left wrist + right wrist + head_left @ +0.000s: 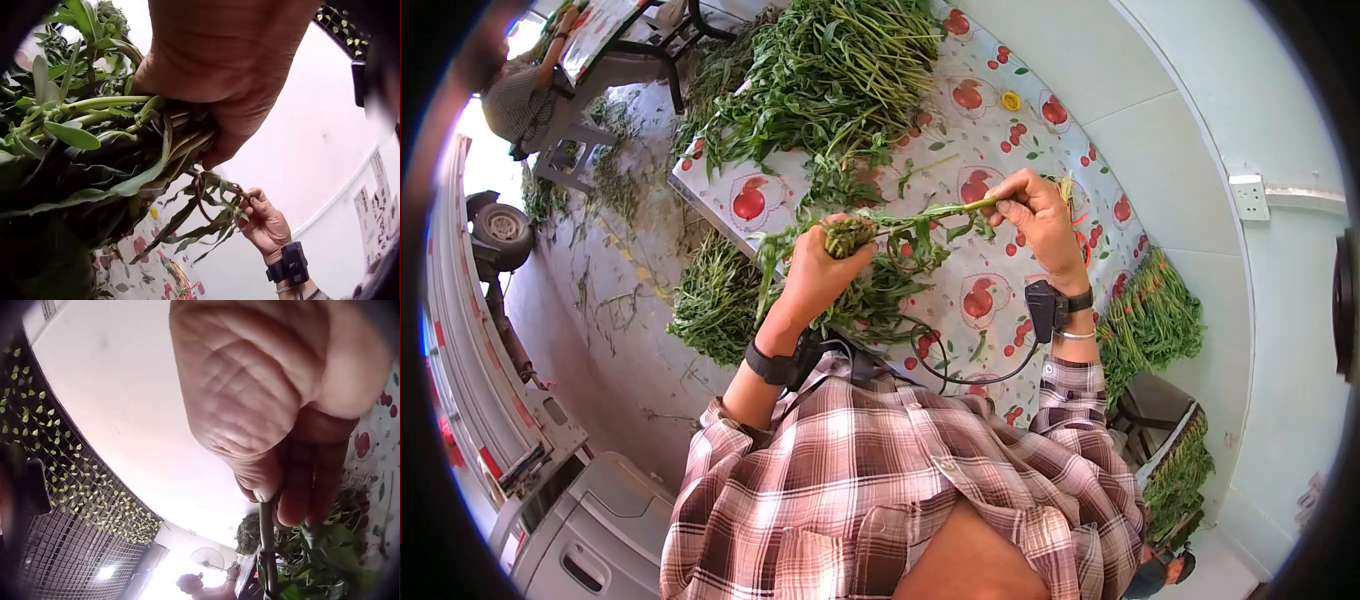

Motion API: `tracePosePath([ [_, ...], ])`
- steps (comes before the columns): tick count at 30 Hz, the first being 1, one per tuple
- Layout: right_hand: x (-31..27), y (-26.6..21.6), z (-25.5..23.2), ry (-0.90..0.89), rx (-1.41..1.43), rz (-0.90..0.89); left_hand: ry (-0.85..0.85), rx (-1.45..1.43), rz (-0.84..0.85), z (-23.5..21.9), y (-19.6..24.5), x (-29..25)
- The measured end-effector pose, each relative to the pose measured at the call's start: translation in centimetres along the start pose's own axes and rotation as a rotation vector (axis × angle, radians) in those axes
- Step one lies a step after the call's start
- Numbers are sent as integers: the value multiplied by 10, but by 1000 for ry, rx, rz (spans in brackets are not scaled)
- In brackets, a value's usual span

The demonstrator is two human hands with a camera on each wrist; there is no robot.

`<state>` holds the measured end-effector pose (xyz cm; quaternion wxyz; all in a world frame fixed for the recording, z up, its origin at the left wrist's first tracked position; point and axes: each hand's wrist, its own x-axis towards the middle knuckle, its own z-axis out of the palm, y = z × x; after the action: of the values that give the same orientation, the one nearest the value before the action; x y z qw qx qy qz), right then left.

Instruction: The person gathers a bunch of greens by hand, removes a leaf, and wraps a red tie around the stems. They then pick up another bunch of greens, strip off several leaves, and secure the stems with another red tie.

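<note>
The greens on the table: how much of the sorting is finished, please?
Done, apparently: a bunch of stems gathered in the left hand. In hand: the right hand pinches one leafy stem that reaches to the bunch. Left: a big pile of greens lies on the tablecloth.

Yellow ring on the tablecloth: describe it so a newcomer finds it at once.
Start at the table with the apple-print cloth. Right of the big heap of greens, above the right hand, lies the yellow ring. It is the only small yellow round thing among red apple prints.
</note>
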<state>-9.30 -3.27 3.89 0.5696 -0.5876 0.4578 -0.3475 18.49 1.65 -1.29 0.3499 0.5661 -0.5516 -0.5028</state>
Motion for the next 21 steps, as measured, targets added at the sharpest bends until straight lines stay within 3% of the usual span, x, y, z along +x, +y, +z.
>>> tracePosePath([
  [6,-10,-6,0,38,48,-114,53,-12,13,14,7,-1],
  [14,-25,-15,9,110,14,-115,86,-5,40,14,6,-2],
  [17,-31,-9,16,99,9,-87,180,-213,52,12,-12,2],
  [21,-48,24,39,39,118,19,325,-538,-56,6,-20,9],
])
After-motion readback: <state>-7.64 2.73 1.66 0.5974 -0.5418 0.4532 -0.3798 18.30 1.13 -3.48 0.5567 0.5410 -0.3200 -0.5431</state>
